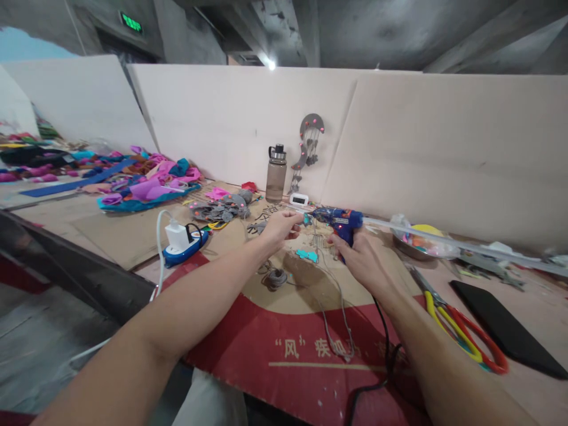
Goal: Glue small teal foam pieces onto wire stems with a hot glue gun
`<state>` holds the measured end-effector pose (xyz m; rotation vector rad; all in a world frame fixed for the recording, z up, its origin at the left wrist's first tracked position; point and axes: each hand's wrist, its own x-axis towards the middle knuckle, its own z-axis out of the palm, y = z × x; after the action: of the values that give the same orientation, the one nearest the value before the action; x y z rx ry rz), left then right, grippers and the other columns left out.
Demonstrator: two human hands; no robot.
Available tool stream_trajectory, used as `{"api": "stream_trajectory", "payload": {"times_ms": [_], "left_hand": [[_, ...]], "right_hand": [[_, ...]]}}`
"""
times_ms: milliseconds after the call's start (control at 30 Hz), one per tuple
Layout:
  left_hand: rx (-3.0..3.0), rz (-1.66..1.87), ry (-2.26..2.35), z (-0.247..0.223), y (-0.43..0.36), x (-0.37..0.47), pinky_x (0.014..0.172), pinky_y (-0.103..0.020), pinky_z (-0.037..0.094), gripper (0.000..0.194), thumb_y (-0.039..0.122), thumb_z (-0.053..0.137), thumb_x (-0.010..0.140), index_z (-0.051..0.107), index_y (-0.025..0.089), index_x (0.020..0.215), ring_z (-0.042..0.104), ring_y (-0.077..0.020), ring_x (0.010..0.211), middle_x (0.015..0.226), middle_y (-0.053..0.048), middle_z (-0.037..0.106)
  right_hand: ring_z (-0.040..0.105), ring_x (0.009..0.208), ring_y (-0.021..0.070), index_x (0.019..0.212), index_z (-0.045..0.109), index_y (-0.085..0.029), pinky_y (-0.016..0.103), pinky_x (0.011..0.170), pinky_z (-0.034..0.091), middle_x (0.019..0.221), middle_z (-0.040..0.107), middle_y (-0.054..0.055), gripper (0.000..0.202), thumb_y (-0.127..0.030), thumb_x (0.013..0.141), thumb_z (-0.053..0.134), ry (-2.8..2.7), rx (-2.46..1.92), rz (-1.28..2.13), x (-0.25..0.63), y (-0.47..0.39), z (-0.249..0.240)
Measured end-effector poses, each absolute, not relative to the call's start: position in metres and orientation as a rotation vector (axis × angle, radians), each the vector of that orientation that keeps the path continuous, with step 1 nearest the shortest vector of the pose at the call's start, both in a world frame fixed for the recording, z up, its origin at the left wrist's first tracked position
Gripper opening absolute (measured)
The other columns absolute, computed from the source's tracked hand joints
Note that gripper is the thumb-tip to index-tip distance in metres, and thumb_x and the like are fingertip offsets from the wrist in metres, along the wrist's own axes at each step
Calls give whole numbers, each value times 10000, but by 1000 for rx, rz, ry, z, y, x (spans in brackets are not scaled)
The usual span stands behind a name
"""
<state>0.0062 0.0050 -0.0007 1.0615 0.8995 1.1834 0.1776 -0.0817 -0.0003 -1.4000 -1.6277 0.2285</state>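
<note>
My right hand (364, 257) is wrapped around the handle of a blue hot glue gun (344, 218). A long pale glue stick (426, 238) runs out of its back end, and its nozzle points left. At the nozzle, my left hand (281, 229) pinches a small teal piece (306, 219), perhaps cut felt; the fingers partly cover it. Below the two hands, another teal piece (307, 255) lies on the cardboard (248, 337). A small ball of grey cord (276, 278) rests to its left, and loose cord (341, 302) trails toward me.
Scissors (452, 325) and a black phone (506, 325) lie at right, near a metal bowl (417, 251). A bottle (276, 177) and a small white display (299, 199) stand behind. At left are a power strip (186, 245), grey felt pieces (222, 207) and colourful scraps (155, 183).
</note>
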Motion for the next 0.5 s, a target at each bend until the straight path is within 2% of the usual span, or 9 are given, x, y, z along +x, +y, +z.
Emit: {"api": "stream_trajectory", "payload": {"times_ms": [167,267,500], "left_hand": [[1065,1184,895,-2,7,6,436,-167,373,88,141,655,770,597,136,704,473,-37,464,631,23,542],[1084,1185,872,-3,7,5,437,-165,375,97,155,686,746,601,141,701,474,-37,473,644,23,548],[1116,1191,883,-4,6,7,445,-164,382,130,182,724,722,601,145,699,476,-40,485,656,21,554]], "right_hand": [[613,724,251,1065,568,-193,369,687,492,818,656,71,306,-385,830,529,-1674,-1404,137,176,-83,3],[632,812,269,1085,566,-179,408,788,502,938,670,106,325,-373,830,512,-1692,-1415,112,174,-85,6],[585,1135,302,1129,568,-187,439,1004,420,1194,636,158,331,-326,839,491,-1746,-1413,47,170,-88,10]]}}
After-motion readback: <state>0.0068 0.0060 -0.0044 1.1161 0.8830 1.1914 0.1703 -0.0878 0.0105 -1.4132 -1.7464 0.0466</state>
